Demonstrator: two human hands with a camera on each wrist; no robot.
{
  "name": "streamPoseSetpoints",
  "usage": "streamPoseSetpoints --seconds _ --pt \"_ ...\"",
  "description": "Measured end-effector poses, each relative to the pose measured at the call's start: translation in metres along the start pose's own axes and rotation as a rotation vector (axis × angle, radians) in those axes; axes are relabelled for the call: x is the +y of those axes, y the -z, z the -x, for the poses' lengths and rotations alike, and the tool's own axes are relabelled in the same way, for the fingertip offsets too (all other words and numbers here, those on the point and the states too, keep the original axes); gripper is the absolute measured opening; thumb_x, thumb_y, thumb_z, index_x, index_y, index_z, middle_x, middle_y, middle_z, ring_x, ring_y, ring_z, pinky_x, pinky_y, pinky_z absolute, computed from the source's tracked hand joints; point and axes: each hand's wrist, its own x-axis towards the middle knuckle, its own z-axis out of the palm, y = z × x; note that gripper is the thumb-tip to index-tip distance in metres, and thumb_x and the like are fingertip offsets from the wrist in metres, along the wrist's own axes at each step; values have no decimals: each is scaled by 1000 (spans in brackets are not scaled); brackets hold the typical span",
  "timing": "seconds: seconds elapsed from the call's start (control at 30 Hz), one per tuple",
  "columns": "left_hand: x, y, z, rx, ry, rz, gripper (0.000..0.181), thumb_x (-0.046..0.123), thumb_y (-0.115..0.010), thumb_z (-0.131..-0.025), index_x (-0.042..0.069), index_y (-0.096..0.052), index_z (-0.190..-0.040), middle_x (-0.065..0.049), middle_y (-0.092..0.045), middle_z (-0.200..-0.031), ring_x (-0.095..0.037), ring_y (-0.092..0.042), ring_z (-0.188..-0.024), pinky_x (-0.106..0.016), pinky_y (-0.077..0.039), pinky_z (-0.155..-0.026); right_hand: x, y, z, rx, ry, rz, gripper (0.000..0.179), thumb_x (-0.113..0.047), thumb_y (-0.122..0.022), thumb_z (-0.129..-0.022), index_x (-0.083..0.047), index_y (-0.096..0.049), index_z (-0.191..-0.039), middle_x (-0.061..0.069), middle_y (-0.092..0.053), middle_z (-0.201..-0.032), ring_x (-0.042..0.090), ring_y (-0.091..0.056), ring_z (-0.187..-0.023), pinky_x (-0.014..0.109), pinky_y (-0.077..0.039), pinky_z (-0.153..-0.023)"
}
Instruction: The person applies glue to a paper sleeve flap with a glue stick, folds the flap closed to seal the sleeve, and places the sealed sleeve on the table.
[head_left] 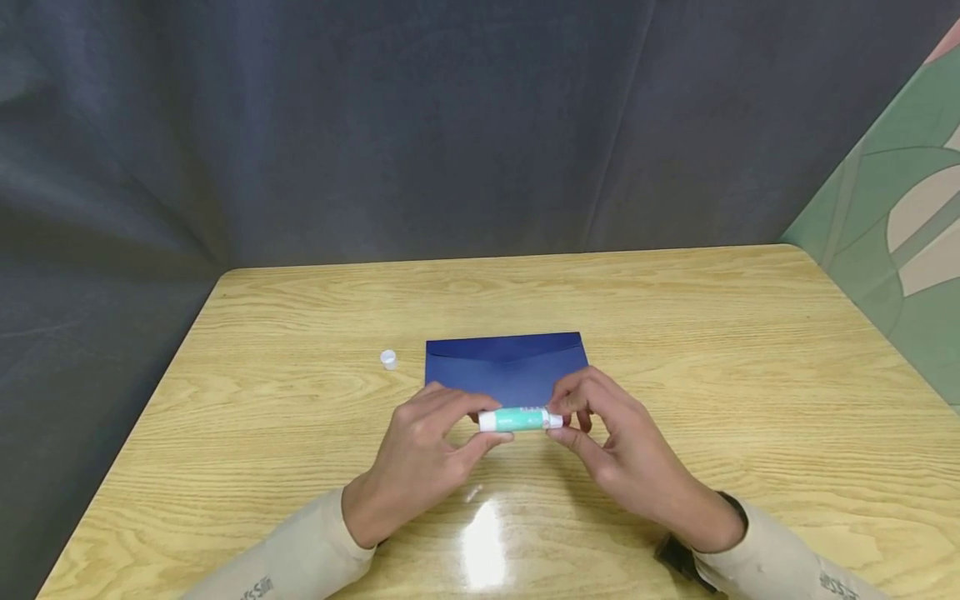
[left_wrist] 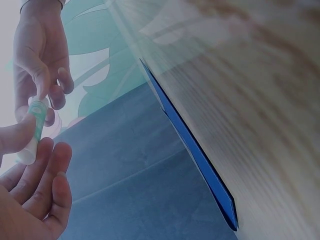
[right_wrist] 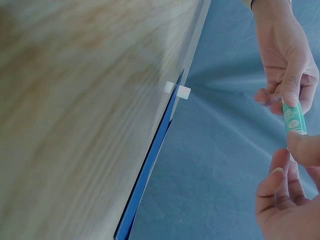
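A green and white glue stick (head_left: pixel 519 419) is held level above the table, with a hand at each end. My left hand (head_left: pixel 423 437) pinches its left white end between thumb and fingers. On the other end, the thumb and fingertips of my right hand (head_left: pixel 622 446) grip the narrow white part. In the right wrist view, the green label of the glue stick (right_wrist: pixel 294 119) shows between the two thumbs. A dark blue envelope (head_left: pixel 502 375) lies flat just beyond the hands, its near edge partly covered by them. The small white cap (head_left: pixel 388 359) sits left of the envelope.
The wooden table (head_left: pixel 712 333) extends around the hands, with a bright reflection near its front edge. A dark grey curtain (head_left: pixel 435 125) hangs behind and to the left. On the right is a green leaf-patterned surface (head_left: pixel 862 208).
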Motion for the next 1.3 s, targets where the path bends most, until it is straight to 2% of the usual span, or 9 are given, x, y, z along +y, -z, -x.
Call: streamPoseSetpoints --seconds 0.27,0.47,0.77,1.0,1.13,1.3 --pt "1 0 0 13 -17 5 26 20 -89 -71 9 -74 -89 3 -73 -77 -6 -68 -68 -19 -47 -64 -1 -2 0 -7 1 -11 35 2 -80 -79 -17 -58 -99 -8 -60 -101 4 -52 -87 19 -44 -67" --pt "3 0 0 -4 -43 5 24 21 -87 -73 10 -74 -90 2 -75 -80 -6 -69 -69 -18 -47 -64 -2 -2 2 -27 -8 3 34 -4 -81 -80 -20 -59 -100 -11 -59 -99 3 -50 -86 19 -43 -69" --pt "3 -1 1 -31 -63 15 25 20 -88 -72 10 -74 -90 3 -75 -81 -6 -70 -71 -16 -47 -66 -4 -4 4 -76 -4 56 35 -11 -82 -81 -26 -60 -105 -17 -59 -100 -1 -50 -84 20 -44 -69" --pt "6 -3 1 -64 -80 12 22 20 -88 -74 12 -74 -89 6 -75 -80 -5 -68 -69 -16 -47 -67 -6 -6 5 -99 79 76 37 -11 -81 -82 -26 -64 -110 -16 -63 -103 -1 -53 -88 15 -46 -73" --pt "7 -3 2 -78 -83 -4 21 23 -87 -75 14 -74 -89 8 -74 -79 -3 -65 -67 -15 -45 -67 -6 -8 6 -84 119 157 32 -17 -81 -82 -25 -65 -108 -16 -64 -103 0 -55 -91 13 -45 -81" --pt "6 -3 2 -112 -67 -22 19 26 -85 -78 16 -74 -88 10 -73 -78 0 -61 -65 -11 -41 -65 -5 -10 5 -53 187 302 19 -31 -74 -90 -22 -66 -104 -14 -65 -103 4 -57 -93 15 -43 -87"
